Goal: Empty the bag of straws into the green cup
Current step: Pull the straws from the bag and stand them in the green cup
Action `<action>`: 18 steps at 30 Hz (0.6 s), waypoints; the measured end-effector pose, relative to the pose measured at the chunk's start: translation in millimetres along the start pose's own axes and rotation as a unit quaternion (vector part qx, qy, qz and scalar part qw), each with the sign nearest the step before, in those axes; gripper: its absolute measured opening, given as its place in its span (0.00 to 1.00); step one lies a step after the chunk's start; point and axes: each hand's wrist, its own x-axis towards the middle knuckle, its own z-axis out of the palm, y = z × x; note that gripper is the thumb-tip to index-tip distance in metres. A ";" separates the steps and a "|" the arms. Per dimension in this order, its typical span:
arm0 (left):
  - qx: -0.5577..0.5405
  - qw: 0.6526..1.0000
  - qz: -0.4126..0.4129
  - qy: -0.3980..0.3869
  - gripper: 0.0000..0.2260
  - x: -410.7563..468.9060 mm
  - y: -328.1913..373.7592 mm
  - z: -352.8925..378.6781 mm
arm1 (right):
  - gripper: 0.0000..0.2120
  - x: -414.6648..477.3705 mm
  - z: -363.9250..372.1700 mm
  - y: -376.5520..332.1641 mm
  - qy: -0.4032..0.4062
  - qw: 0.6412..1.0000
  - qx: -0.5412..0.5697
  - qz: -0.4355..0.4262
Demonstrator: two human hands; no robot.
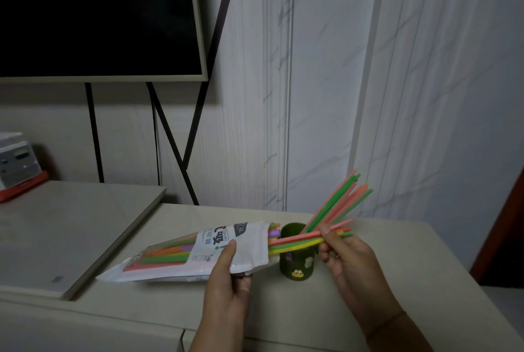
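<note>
The left hand (226, 275) gripped the bag (243, 249), thumb on top and fingers underneath. The bag's mouth sat just at 9 o'clock of the cup (295, 266). The right hand (348, 258), at 3 o'clock of the cup, pinched a bundle of straws (297, 242) sticking out of that mouth across the rim. More stood in the cup, leaning toward 1 o'clock. The cup sat on the counter (141, 309).

Print on the bag (175, 266) in my left hand (226, 280)
Its white label (226, 246) reads "Drink" beside a large 吸; the dark badge (241, 228) is unreadable.
</note>
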 end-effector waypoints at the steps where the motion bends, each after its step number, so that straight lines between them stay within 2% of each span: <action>1: -0.001 1.000 -0.001 0.003 0.18 -1.3 -1.8 2.2 | 0.05 -0.3 3.6 2.8 -0.007 1.000 -0.005 0.007; 8: 0.023 1.000 0.002 -0.009 0.13 -4.0 -7.4 11.2 | 0.06 -3.7 18.1 22.0 -0.040 0.998 -0.045 0.016; 13: 0.008 1.000 0.009 -0.002 0.19 -0.2 0.5 7.0 | 0.06 4.6 3.1 1.8 0.005 0.999 -0.033 -0.025; 18: 0.017 1.000 0.000 -0.007 0.18 -2.1 -8.6 8.9 | 0.07 2.8 10.3 13.7 -0.019 0.999 -0.044 -0.008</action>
